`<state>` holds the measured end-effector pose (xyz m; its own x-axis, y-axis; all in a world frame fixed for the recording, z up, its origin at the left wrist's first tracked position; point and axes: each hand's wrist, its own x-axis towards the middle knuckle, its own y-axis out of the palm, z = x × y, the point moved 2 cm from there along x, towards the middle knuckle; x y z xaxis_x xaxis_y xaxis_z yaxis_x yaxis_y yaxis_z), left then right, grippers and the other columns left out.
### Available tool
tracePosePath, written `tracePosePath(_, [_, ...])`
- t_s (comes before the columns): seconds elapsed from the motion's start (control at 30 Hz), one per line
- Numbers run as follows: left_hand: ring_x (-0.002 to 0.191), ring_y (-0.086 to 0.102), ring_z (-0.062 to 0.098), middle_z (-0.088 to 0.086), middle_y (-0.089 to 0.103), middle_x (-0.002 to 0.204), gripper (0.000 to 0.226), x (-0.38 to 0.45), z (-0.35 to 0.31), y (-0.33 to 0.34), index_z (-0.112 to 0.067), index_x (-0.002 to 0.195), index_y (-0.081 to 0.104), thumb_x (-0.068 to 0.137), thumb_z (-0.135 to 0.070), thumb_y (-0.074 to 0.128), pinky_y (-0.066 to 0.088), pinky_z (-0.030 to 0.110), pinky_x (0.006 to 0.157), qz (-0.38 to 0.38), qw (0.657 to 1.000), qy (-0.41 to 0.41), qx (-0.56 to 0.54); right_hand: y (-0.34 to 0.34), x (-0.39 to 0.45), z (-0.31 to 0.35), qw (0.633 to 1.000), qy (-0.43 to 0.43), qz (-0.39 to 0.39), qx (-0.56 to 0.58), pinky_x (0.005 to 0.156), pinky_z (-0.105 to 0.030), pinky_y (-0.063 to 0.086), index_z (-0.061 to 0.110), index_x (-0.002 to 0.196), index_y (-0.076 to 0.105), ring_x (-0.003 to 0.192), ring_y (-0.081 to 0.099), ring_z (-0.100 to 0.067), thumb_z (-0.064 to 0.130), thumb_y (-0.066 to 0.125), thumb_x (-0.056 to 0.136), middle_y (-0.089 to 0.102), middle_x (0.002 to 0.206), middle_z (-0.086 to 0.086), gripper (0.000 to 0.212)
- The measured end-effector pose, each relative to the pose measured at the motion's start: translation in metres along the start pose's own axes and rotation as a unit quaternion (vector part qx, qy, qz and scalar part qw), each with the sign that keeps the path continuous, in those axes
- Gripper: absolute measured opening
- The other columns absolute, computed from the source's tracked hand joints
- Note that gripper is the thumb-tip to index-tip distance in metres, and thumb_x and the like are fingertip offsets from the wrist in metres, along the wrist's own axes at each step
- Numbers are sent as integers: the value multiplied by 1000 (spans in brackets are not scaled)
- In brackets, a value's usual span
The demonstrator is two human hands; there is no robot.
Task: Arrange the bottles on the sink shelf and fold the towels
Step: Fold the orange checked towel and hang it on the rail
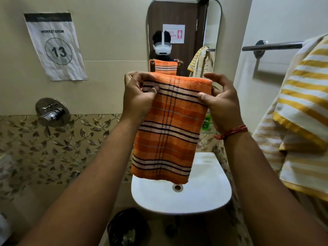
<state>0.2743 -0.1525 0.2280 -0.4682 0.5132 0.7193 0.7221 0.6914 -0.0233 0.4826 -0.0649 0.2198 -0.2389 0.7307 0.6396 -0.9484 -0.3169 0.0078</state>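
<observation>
Orange woven towel with dark and white stripes [166, 132] hangs folded over, held up above white ceramic sink basin [204, 196], in front of wall mirror [184, 20]. Left hand [138, 98] pinches its top left corner; right hand [221, 103] grips top right edge. Yellow-and-white striped towel [301, 110] drapes over chrome towel bar [273, 46] at right. Green bottle [206, 121] partly hidden behind orange towel.

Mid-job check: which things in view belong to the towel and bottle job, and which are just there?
Job: orange towel, held by left hand and right hand; yellow striped towel; green bottle.
Not the job: workstation sign, mirror, sink, wall tap, bin.
</observation>
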Motion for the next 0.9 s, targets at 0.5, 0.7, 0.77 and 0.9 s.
tracePosePath(0.5, [110, 54, 14, 5, 54, 118, 24, 7, -6, 13, -8, 114, 69, 90, -4, 70, 46, 8, 94, -25, 968, 145, 204, 13, 10, 20, 914, -102, 43, -391, 102, -26, 43, 11, 136, 55, 119, 54, -27, -8, 56, 90, 54, 130, -14, 49])
tracePosePath(0.7, [102, 40, 18, 3, 42, 104, 34, 8, 13, 8, -7, 128, 66, 95, -9, 61, 38, 21, 87, 38, 922, 178, 340, 9, 14, 16, 852, -102, 65, -509, 103, -43, 42, 14, 111, 65, 118, 44, -30, 12, 58, 96, 55, 115, -7, 17])
tracePosePath(0.77, [101, 37, 17, 1, 44, 101, 24, 9, 17, 5, -16, 117, 68, 94, -17, 60, 34, 25, 87, 36, 926, 152, 344, 3, 19, 16, 891, -60, 94, -441, 99, -42, 44, 20, 101, 60, 114, 47, -28, 11, 57, 95, 53, 110, -4, 12])
tracePosePath(0.9, [93, 63, 6, -6, 62, 103, 17, 13, 14, 3, -34, 106, 63, 98, -21, 57, 52, 19, 76, 59, 997, 9, 55, -3, 26, 16, 988, 12, 115, -101, 89, -46, 59, 22, 108, 59, 102, 65, -26, 14, 60, 95, 63, 109, -7, 15])
